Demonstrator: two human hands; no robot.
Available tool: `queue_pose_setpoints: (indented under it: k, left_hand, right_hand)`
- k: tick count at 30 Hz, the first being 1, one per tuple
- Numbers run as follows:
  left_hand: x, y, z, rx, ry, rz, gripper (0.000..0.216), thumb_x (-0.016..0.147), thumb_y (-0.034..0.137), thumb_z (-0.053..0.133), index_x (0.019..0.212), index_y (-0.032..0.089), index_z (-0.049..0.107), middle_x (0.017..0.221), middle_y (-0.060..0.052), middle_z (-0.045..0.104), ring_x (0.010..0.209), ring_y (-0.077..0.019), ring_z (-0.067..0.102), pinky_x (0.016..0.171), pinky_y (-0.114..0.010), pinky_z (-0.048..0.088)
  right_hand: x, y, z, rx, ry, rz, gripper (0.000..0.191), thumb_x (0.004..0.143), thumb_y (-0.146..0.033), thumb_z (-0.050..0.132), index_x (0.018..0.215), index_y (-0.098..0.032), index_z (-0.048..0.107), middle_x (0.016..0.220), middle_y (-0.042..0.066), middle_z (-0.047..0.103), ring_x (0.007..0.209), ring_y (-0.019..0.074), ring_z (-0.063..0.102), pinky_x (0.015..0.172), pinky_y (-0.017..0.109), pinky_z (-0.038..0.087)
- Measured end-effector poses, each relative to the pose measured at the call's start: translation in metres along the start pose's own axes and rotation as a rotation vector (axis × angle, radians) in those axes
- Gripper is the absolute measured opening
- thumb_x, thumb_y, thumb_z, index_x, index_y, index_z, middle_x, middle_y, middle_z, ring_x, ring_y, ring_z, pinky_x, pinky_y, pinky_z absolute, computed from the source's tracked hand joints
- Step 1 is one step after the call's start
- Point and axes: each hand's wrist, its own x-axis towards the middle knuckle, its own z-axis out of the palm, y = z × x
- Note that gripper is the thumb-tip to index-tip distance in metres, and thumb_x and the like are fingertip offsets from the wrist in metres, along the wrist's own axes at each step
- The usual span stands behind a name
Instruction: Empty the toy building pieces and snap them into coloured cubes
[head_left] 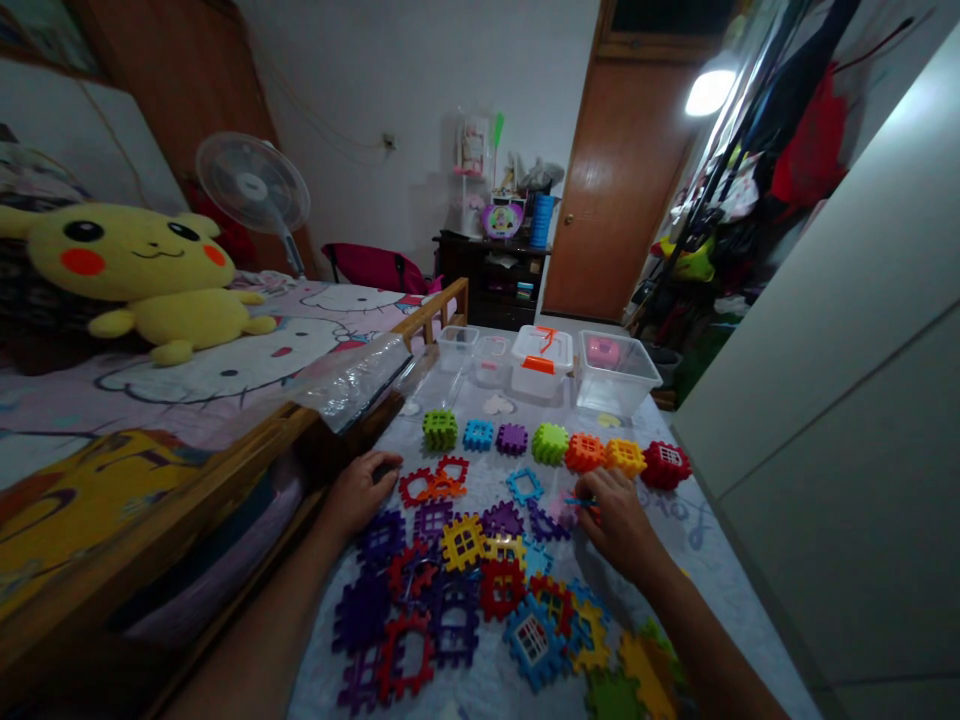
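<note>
My right hand [616,512] pinches a blue toothed building tile [576,501], seen almost edge-on above the sheet; a bit of orange shows under the fingers. My left hand [364,492] rests at the left edge with fingers apart and nothing in them, beside a red frame tile [415,487]. A light blue frame tile [524,486] lies between the hands. Nearer me spreads a loose heap of tiles: a yellow window tile [463,542], a red tile [502,588], a blue tile with white window [535,641] and several purple ones.
Behind the heap runs a row of colour-sorted stacks, from dark green [439,430] to red [667,465]. Clear plastic boxes stand farther back, one lidded box [541,362] with orange clips, one open bin [616,373]. A wooden bed rail [247,470] borders the left side.
</note>
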Motion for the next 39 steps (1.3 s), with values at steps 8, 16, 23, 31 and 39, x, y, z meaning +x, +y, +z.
queue_pose_setpoints:
  k: [8, 16, 23, 31, 39]
  left_hand:
    - [0.000, 0.003, -0.001, 0.019, 0.002, 0.011, 0.035, 0.075, 0.044, 0.050, 0.090, 0.019, 0.069, 0.100, -0.006, 0.071, 0.095, -0.0242, 0.065, 0.090, -0.034, 0.050]
    - [0.000, 0.003, -0.001, 0.014, 0.015, 0.002, 0.035, 0.073, 0.044, 0.051, 0.089, 0.020, 0.070, 0.098, -0.006, 0.071, 0.093, -0.0237, 0.066, 0.089, -0.033, 0.050]
    - [-0.001, 0.004, -0.002, 0.013, 0.001, -0.012, 0.036, 0.073, 0.045, 0.051, 0.091, 0.019, 0.069, 0.100, -0.006, 0.071, 0.095, -0.0245, 0.065, 0.092, -0.035, 0.048]
    - [-0.001, 0.005, -0.002, -0.003, 0.007, -0.020, 0.036, 0.073, 0.045, 0.052, 0.090, 0.020, 0.070, 0.100, -0.006, 0.071, 0.095, -0.0245, 0.065, 0.092, -0.035, 0.048]
    - [-0.001, 0.007, -0.003, 0.014, -0.003, -0.008, 0.036, 0.073, 0.045, 0.051, 0.090, 0.019, 0.070, 0.098, -0.006, 0.071, 0.093, -0.0240, 0.065, 0.089, -0.033, 0.050]
  right_hand:
    - [-0.005, -0.001, -0.007, -0.056, -0.225, -0.027, 0.027, 0.064, -0.021, 0.056, 0.091, -0.018, 0.058, 0.099, 0.008, 0.055, 0.094, 0.0255, 0.046, 0.085, 0.039, 0.036]
    - [-0.006, 0.008, -0.004, -0.049, -0.264, -0.055, 0.057, 0.064, -0.017, 0.057, 0.120, -0.021, 0.055, 0.122, 0.009, 0.052, 0.109, 0.0275, 0.043, 0.095, 0.043, 0.033]
    - [-0.005, -0.013, 0.000, -0.054, -0.220, -0.104, 0.013, 0.072, -0.017, 0.061, 0.085, -0.020, 0.061, 0.100, 0.006, 0.057, 0.097, 0.0232, 0.046, 0.084, 0.035, 0.036]
    - [0.000, -0.007, 0.001, -0.061, -0.162, -0.115, 0.013, 0.081, -0.011, 0.051, 0.073, -0.018, 0.059, 0.086, 0.006, 0.059, 0.085, 0.0208, 0.049, 0.075, 0.033, 0.036]
    - [0.002, 0.015, -0.016, 0.098, -0.035, 0.049, 0.010, 0.076, -0.011, 0.047, 0.075, -0.019, 0.052, 0.076, 0.003, 0.060, 0.072, 0.0174, 0.055, 0.067, 0.029, 0.043]
